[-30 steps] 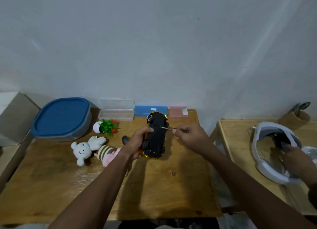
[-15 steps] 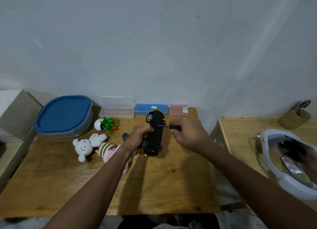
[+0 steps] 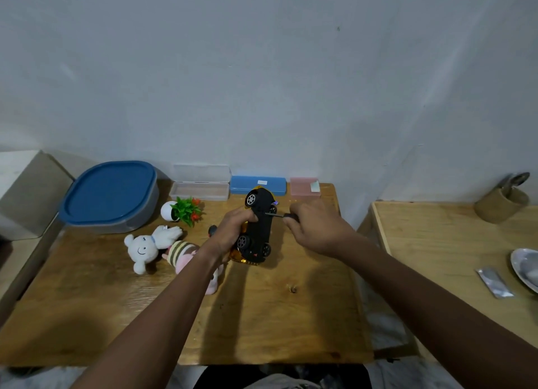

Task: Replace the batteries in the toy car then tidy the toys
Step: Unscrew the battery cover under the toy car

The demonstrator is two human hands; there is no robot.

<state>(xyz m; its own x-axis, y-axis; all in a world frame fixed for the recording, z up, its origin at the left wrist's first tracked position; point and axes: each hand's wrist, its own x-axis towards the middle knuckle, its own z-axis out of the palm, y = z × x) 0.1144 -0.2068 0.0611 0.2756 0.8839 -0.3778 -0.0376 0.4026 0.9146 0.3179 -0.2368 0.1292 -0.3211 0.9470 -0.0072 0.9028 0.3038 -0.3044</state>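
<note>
**Headset gone; screwdriver on car**

Left hand (image 3: 233, 231) grips the car (image 3: 259, 225), tipped on edge above the surface (image 3: 262, 315). Right hand (image 3: 316, 228) grips the screwdriver (image 3: 276, 214), tip at the car's underside. A slanted tip could slip and strip the screw.

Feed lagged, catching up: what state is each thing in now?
Toy car: tilted, underside showing, left hand grips it.
Screwdriver: right hand holds it, tip at the car's underside.
Blue tub: lid on.
Clear case: lid open.
Toy plant: lying on its side.
</note>
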